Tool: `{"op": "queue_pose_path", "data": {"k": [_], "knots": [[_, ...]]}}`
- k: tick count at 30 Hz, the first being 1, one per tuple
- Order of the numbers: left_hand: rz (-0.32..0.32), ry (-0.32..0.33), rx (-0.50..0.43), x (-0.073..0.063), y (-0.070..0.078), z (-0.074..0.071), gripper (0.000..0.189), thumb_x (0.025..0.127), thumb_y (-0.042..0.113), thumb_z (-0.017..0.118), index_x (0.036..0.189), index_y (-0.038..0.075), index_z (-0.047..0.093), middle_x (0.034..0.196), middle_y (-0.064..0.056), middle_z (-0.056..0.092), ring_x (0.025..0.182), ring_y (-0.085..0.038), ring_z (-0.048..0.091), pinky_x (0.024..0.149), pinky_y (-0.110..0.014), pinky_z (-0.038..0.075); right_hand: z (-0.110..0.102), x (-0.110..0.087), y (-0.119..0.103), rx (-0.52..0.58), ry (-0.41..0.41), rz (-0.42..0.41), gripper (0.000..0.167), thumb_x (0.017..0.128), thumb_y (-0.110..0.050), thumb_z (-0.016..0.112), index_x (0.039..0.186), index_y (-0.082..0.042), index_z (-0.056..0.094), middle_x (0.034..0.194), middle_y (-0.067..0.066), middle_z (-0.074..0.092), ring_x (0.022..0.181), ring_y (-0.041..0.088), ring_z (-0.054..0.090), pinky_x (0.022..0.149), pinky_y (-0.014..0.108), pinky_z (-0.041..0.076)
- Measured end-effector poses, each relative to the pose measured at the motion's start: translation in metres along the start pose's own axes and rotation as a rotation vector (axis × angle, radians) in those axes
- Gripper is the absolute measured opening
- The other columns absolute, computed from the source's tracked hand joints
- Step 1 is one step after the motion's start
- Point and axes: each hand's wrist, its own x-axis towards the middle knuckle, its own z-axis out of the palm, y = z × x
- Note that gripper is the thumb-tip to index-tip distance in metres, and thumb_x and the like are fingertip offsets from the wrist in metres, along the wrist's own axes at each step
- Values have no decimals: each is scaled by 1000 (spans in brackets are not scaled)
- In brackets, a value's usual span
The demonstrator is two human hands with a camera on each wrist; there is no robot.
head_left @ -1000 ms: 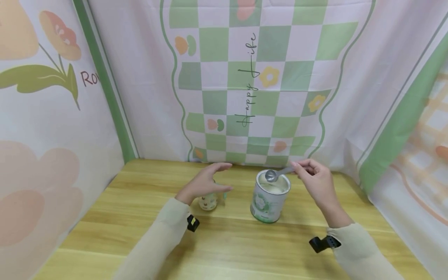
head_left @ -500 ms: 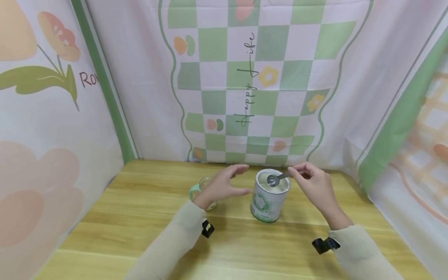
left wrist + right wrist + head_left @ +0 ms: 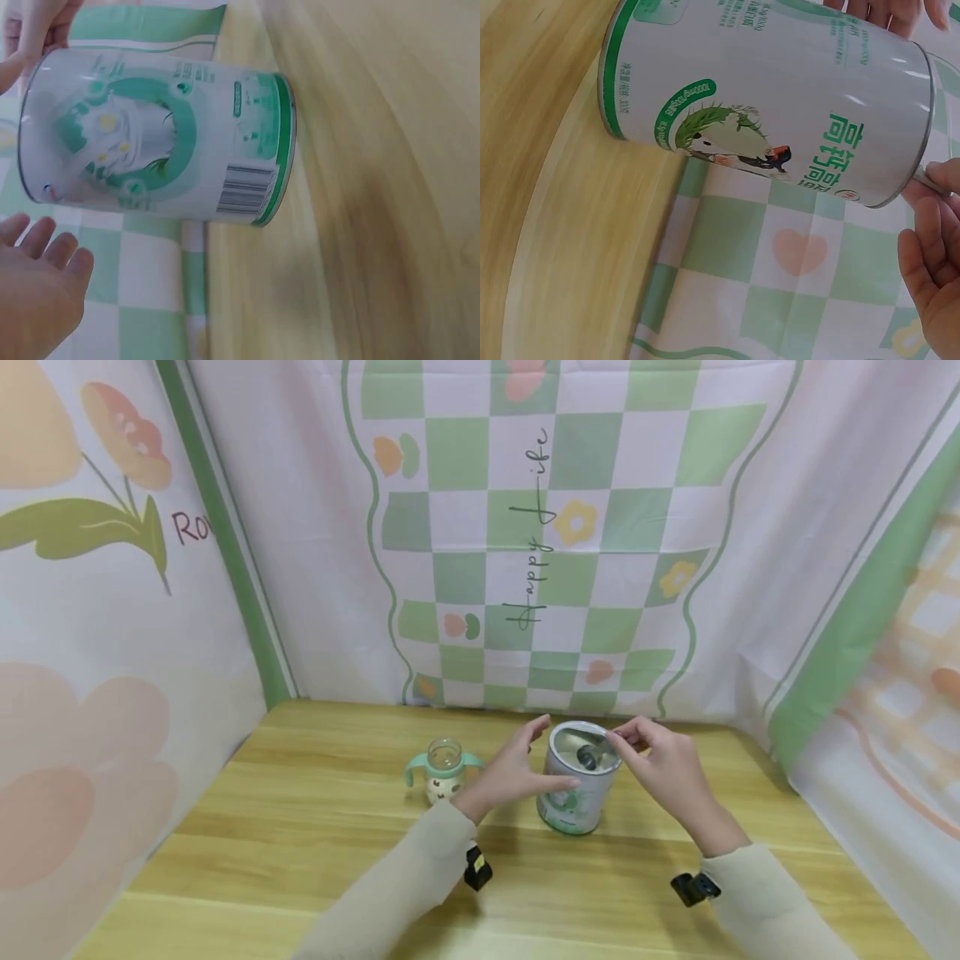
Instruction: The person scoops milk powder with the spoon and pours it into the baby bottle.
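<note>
A white-and-green milk powder can (image 3: 576, 810) stands upright and uncovered on the table, its metal inside showing. My right hand (image 3: 670, 770) pinches the handle of a grey measuring spoon (image 3: 588, 757) over the can's rim, the bowl dipping inside. At the can's left side, my left hand (image 3: 516, 772) holds its thumb and fingers spread. In the left wrist view its fingers sit a little off the can (image 3: 142, 139); whether the thumb touches cannot be told. The right wrist view catches the spoon handle (image 3: 928, 180) at the rim. The powder's level is unclear.
Left of the can, a lidless clear baby bottle (image 3: 444, 771) with mint-green handles stands on the wooden table (image 3: 247, 827), partly behind my left forearm. A checked cloth (image 3: 517, 568) hangs along the back edge, with patterned curtains at both sides.
My left hand has moved right, from in front of the baby bottle to beside the can, uncovering the bottle. My right hand has lowered the measuring spoon from above the opening into the can.
</note>
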Motion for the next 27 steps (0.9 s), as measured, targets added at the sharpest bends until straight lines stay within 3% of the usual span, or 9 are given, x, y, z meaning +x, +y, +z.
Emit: {"op": "queue_pose_path", "data": {"k": [11, 18, 27], "knots": [[-111, 20, -101, 6, -6, 16, 109, 76, 45, 88, 160, 23, 23, 160, 4, 28, 145, -20, 29, 113, -51, 31, 9, -2, 1, -64, -55, -91, 15, 83, -2, 81, 86, -7, 67, 72, -4, 62, 64, 12, 57, 52, 29, 49], [-95, 35, -129, 8, -6, 23, 111, 75, 41, 90, 160, 23, 22, 158, 1, 31, 142, -21, 33, 112, -49, 33, 13, 2, -1, -87, -79, -132, 17, 82, 0, 81, 83, -7, 65, 70, -4, 59, 62, 11, 53, 51, 29, 47], [-38, 36, -157, 15, -7, 32, 111, 76, 34, 90, 161, 20, 19, 149, 4, 38, 129, -16, 47, 105, -37, 41, 10, 11, -7, -68, -133, -197, 24, 79, 3, 82, 80, -10, 63, 68, -7, 54, 59, 6, 46, 48, 24, 43]]}}
